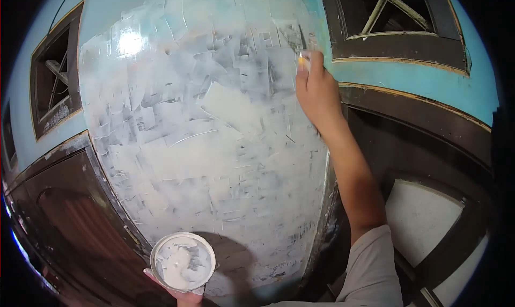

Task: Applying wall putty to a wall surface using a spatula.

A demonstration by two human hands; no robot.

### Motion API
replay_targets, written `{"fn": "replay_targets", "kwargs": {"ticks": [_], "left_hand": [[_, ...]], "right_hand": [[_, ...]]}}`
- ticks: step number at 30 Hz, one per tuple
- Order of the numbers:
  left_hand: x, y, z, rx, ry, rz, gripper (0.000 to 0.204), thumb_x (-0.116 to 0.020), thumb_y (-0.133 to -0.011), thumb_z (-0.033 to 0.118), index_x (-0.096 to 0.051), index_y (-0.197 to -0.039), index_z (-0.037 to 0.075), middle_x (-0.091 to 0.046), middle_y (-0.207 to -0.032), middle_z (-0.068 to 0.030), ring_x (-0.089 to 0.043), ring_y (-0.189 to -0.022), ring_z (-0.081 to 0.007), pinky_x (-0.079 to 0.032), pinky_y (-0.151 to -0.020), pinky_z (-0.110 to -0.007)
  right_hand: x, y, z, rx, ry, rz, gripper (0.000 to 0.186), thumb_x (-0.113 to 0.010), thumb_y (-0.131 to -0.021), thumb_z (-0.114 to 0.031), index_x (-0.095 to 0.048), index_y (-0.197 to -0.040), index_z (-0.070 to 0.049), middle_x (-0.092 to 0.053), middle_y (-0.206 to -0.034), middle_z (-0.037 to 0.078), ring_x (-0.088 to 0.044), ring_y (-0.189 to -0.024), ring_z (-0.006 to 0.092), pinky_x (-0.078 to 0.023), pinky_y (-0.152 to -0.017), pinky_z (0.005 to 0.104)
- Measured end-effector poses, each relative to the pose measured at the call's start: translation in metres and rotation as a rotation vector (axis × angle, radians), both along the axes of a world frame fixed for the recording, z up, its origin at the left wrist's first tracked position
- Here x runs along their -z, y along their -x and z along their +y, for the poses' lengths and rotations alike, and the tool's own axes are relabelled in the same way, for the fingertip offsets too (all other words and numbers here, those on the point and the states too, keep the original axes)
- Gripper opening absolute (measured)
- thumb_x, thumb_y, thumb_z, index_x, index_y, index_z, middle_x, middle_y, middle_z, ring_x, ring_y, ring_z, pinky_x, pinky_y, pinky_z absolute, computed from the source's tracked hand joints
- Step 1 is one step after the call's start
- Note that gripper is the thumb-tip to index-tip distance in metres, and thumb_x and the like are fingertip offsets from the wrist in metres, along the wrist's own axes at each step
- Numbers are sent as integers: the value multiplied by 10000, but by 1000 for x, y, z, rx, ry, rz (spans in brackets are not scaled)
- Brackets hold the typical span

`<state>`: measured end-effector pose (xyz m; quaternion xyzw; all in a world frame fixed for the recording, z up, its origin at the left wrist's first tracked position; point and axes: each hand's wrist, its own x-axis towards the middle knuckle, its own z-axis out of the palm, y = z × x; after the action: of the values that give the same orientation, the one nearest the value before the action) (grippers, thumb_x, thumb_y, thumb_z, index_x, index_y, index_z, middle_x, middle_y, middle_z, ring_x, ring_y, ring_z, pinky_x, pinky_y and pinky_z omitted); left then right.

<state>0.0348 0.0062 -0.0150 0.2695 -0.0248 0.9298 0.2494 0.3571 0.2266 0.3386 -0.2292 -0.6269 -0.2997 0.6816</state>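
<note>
Right across the wall [177,162] facing you, it's patchy white filler over grey, with turquoise paint showing along the top and a bright glare spot at upper left. Texture's rough: flat smears, thin ridges, little square-edged marks, plus one thicker creamy patch near the middle. You've got two dark wooden frames with crossed bars flanking it, a left frame [53,116] and a right frame [397,49], and below them two brown doors, a left door [70,210] with a curved panel and a right door [413,140] showing two pale panels.

Your right hand [316,87] is curled round one scraper [293,36], thin flat blade, up at the wall's upper right; can't tell if the edge is touching. Your left hand [185,296], partly hidden, is gripping one round tub [183,235] from underneath, low and left of centre. Inside there's thick white paste [176,264], smeared and lumpy. One pale sleeve [373,269] on your right arm, and a shadow falls beside the tub.
</note>
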Motion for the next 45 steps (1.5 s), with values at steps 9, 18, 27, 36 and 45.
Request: {"fn": "replay_targets", "kwargs": {"ticks": [9, 18, 27, 36, 45], "left_hand": [[8, -6, 11, -44, 336, 314, 845, -237, -964, 753, -359, -1531, 138, -366, -1574, -96, -396, -1396, -321, -298, -1179, -519], [-47, -43, -4, 315, 155, 462, 872, -311, -940, 770, -365, -1529, 129, -371, -1571, -114, -395, -1399, -347, -328, -1159, -548], [-42, -52, 5, 454, 102, 461, 881, -289, -946, 768, -343, -1540, 120, -361, -1579, -99, -379, -1409, -328, -297, -1173, -542], [-52, -52, 5, 393, 30, 613, 837, -186, -983, 728, -316, -1550, 126, -333, -1593, -96, -372, -1419, -313, -276, -1195, -512], [-58, -58, 2, 520, 29, 510, 805, -332, -978, 707, -337, -1539, 130, -357, -1578, -95, -392, -1403, -327, -312, -1170, -534]], "right_hand": [[-62, -2, -5, 130, 128, -14, 311, -522, -960, -179, -406, -1208, -32, -658, -837, 282, -650, -751, 493, -522, -656, 565], [64, -13, -4, -60, 88, 3, 298, -549, -952, -117, -417, -1213, -56, -660, -918, 256, -638, -789, 493, -513, -658, 564], [-18, -17, 3, 79, 122, 44, 302, -530, -965, -151, -402, -1211, -31, -649, -873, 265, -633, -772, 501, -506, -656, 570], [81, -21, 2, -101, 156, 134, 281, -537, -965, -124, -460, -1219, -31, -641, -1029, 300, -620, -907, 506, -511, -735, 549], [33, -21, 10, 53, 227, 89, 290, -539, -963, -120, -414, -1210, -35, -640, -938, 297, -627, -841, 508, -507, -678, 552]]}}
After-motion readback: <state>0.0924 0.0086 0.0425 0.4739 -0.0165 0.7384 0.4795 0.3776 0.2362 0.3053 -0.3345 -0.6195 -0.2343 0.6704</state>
